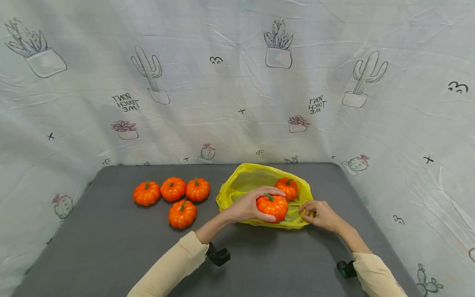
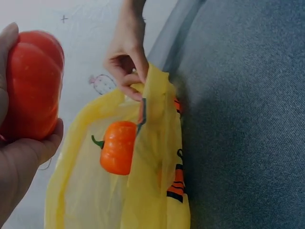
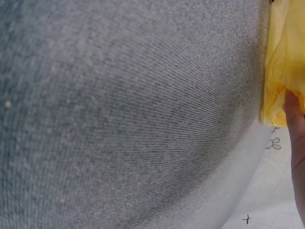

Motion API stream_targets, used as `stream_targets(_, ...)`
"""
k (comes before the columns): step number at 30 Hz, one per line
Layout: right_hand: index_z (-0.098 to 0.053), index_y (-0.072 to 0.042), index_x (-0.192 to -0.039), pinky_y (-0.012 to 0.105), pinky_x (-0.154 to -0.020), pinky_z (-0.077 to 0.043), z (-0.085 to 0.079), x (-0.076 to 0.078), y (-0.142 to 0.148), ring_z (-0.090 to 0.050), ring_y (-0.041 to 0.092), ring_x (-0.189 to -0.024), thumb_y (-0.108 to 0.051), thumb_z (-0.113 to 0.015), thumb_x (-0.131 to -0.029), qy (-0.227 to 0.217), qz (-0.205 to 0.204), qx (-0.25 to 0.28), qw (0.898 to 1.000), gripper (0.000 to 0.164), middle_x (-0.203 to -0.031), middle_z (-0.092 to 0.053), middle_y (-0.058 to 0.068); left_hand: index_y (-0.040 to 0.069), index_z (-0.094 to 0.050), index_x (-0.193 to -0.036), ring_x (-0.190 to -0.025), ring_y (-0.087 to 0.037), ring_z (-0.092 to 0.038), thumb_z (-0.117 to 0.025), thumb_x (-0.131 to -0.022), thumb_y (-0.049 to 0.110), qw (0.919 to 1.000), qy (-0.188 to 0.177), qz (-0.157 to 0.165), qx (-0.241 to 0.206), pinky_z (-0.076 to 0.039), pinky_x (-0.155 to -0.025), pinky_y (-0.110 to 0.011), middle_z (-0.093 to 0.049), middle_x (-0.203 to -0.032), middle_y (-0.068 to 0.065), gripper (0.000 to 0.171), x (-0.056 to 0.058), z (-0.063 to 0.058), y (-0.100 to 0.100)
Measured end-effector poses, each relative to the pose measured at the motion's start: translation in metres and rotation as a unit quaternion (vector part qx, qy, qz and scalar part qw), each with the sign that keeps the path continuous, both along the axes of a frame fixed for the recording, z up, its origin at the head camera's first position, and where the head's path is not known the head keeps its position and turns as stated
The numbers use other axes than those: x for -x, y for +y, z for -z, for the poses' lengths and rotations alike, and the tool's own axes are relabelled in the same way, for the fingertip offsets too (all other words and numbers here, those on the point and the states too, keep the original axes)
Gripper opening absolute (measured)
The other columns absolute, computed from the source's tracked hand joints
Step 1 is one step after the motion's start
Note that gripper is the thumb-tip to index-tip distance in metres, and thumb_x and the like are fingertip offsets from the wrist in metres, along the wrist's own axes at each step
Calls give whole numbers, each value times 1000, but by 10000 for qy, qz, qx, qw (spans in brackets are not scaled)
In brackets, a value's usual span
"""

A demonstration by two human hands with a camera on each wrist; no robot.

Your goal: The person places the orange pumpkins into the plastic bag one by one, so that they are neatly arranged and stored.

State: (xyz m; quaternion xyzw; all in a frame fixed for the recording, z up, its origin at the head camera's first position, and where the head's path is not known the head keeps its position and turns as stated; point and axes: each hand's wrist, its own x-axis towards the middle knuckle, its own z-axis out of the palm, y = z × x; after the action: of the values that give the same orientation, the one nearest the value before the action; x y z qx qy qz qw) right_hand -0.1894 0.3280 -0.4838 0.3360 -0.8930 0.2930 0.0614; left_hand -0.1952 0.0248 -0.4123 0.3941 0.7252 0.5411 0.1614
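Observation:
My left hand (image 1: 248,207) grips a small orange pumpkin (image 1: 272,209) with a green stem, thumb on the near side and fingers over the far side. The pumpkin is over the mouth of a yellow plastic bag (image 1: 237,181), which lies open on the table. Inside the bag, toward its right end, sits another pumpkin (image 1: 287,189). At the bag's right edge, my right hand (image 1: 322,215) pinches the rim between thumb and fingers. The left wrist view shows the held pumpkin (image 2: 35,83) in the palm, apart from the bag (image 2: 157,143).
Left of the bag, several pumpkins (image 1: 172,189) stand on the grey table (image 1: 111,247), three in a back row and one pumpkin (image 1: 182,214) in front. A white curtain (image 1: 222,90) with cactus drawings hangs behind the table and along its sides.

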Motion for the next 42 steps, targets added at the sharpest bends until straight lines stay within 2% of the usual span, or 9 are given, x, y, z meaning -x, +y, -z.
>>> stream_targets(5, -58, -17, -62, 20, -53, -42, 0, 2, -2, -59, 8, -69, 2, -76, -77, 3, -71, 44, 10000, 30, -88, -70, 8, 18, -56, -133, -124, -11, -41, -79, -79, 10, 9997, -57, 91, -203, -46, -93, -29, -49, -136, 7, 59, 5, 7, 4)
stream_targets(11, -57, -16, -62, 20, -51, -42, -1, 3, -2, -56, 5, -65, 2, -75, -77, -10, -138, 60, 9999, 30, -88, -70, 10, 22, -56, -133, -129, -11, -39, -81, -78, 14, 9986, 407, 286, -187, -44, -97, -31, -44, -142, 4, 61, 15, 22, 10)
stream_targets(18, -58, -17, -61, 19, -50, -41, 3, 3, 0, -58, 6, -68, 3, -76, -76, 34, -147, 85, 9998, 30, -87, -70, 9, 21, -55, -134, -126, -9, -40, -81, -78, 16, 9971, 619, 449, 39, -43, -96, -29, -45, -141, 10, 62, 31, 42, 28)
stream_targets(22, -58, -18, -61, 19, -51, -42, 4, 3, 0, -60, 10, -70, 3, -76, -76, 25, -168, 123, 9998, 31, -87, -70, 8, 19, -54, -135, -124, -9, -43, -81, -78, 14, 9969, 513, 571, 154, -43, -96, -29, -47, -141, 7, 63, 39, 51, 36)
stream_targets(28, -59, -18, -61, 21, -55, -45, 4, 3, 0, -63, 17, -75, 3, -76, -76, 23, -190, 132, 9997, 31, -87, -70, 8, 19, -55, -133, -120, -9, -45, -80, -79, 14, 9970, 355, 561, 388, -43, -94, -27, -50, -137, 8, 60, 48, 67, 45)
stream_targets(32, -59, -18, -61, 22, -56, -45, 4, 2, -1, -63, 17, -74, 2, -76, -76, 7, -161, 112, 9998, 31, -87, -70, 8, 16, -55, -132, -118, -9, -46, -81, -78, 14, 9968, 424, 574, 353, -43, -94, -27, -51, -135, 6, 59, 50, 77, 49)
stream_targets(42, -59, -17, -61, 23, -59, -46, 1, 2, -2, -64, 20, -78, 0, -76, -77, -87, -44, -53, 9999, 29, -87, -70, 6, 11, -54, -131, -119, -12, -44, -80, -78, 11, 9977, 548, 302, 280, -42, -94, -27, -48, -136, -3, 59, 49, 86, 52)
